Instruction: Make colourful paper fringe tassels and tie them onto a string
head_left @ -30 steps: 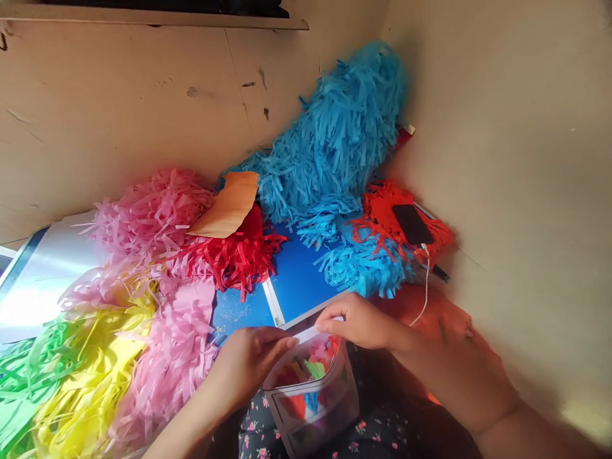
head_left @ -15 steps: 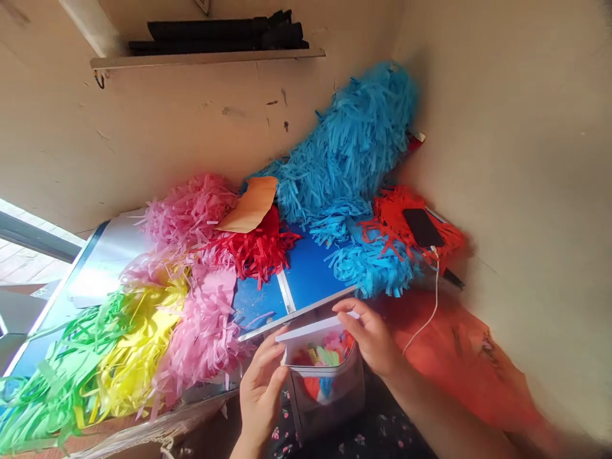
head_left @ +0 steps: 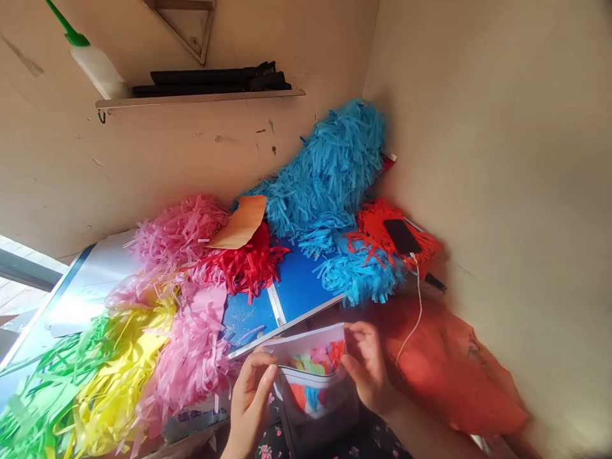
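Observation:
A clear zip bag (head_left: 322, 398) hangs open over my lap, with red, blue, green and pink paper strips in its bottom and mouth. At its left upper corner, my left hand (head_left: 253, 389) pinches the edge between thumb and fingers. The right upper corner is gripped by my right hand (head_left: 368, 363), thumb in front and fingers behind. Just beyond the bag is the blue table (head_left: 306, 274), bearing heaps of shredded paper: pink (head_left: 201, 357), yellow (head_left: 124, 370), green (head_left: 57, 389), red (head_left: 251, 261) and blue (head_left: 329, 172).
A black phone (head_left: 402, 237) with a white cable (head_left: 415, 319) lies on orange-red shreds. Orange sheeting (head_left: 454, 370) is at the right. A brown paper piece (head_left: 241, 223) rests on the heaps. Above, a wall shelf (head_left: 201, 99) holds black items and a green-capped bottle (head_left: 98, 67).
The view has tilted upward and shifted right. My right hand has moved from the bag's top rim down to its right corner, and the bag's mouth looks wider and flatter.

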`<state>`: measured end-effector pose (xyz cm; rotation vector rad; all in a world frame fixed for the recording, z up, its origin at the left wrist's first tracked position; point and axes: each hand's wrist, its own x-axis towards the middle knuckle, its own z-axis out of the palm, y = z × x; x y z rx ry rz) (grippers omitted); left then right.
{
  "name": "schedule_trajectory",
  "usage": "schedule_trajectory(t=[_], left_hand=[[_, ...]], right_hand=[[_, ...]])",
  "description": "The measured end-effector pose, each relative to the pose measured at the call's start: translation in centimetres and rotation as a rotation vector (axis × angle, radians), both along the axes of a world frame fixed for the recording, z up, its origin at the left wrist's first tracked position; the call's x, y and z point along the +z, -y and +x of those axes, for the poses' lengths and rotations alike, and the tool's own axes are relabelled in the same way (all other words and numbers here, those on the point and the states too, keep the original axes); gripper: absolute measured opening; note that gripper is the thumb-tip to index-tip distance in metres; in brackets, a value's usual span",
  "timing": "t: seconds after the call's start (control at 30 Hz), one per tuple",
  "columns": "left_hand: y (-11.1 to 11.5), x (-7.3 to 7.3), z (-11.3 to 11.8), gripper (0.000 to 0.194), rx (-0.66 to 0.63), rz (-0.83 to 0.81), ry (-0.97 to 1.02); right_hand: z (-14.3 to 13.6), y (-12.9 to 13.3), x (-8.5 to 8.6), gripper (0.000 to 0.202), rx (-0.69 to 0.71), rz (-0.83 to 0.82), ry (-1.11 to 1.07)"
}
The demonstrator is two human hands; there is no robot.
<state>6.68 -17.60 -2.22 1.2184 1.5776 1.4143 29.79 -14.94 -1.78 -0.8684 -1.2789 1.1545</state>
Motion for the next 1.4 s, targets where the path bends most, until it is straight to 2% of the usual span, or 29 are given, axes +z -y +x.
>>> schedule_trajectory(t=[0.13,0.37,0.5,0.63,0.7,0.77,0.83,0.9,0.97,1.03,1.1,1.3,1.4], left_hand=[[0.2,0.0,-0.3,0.032,-0.013,0.034,-0.082],[1.1,0.8,0.3,0.021,-0.017,0.102,-0.292],[1.1,0.5,0.0,0.017,-0.057,0.269,-0.426],[1.2,0.1,-0.4,0.013,-0.011,0.339,-0.485],[1.4,0.0,-0.1,0.011,0.011,0.347,-0.453],[1.6,0.0,0.4,0.01,0.038,0.338,-0.333],[1.7,0.0,0.8,0.022,0.067,0.306,-0.165],[1.8,0.2,1.0,0.039,0.067,0.254,-0.066],[1.7,0.5,0.8,0.039,0.006,0.222,-0.095],[1.6,0.9,0.3,0.025,-0.084,0.259,-0.183],[1.4,1.1,-0.2,0.018,-0.162,0.324,-0.247],[0.7,1.7,-0.9,0.02,-0.2,0.344,-0.352],[0.7,1.9,-1.0,0.023,-0.21,0.331,-0.422]], right_hand=[[0.6,-0.1,-0.5,0.034,0.012,0.1,0.145],[1.5,-0.6,-0.7,0.046,0.071,0.176,0.248],[1.6,-0.5,-0.2,0.035,0.07,0.158,0.247],[1.2,-0.2,0.1,0.016,0.049,0.185,0.218],[0.9,0.2,0.2,0.013,0.012,0.156,0.151],[0.5,0.4,0.3,0.028,-0.012,0.072,0.075],[0.4,0.5,0.4,0.048,0.003,-0.014,0.048],[0.4,0.3,0.6,0.053,0.048,-0.06,0.055],[0.6,0.0,0.8,0.041,0.076,-0.074,0.064],[0.7,-0.4,1.1,0.026,0.082,-0.067,0.058],[0.8,-0.8,1.4,0.02,0.101,-0.054,0.046],[0.8,-1.8,2.0,0.022,0.194,-0.128,0.029],[0.6,-2.1,2.3,0.024,0.184,-0.191,0.067]])
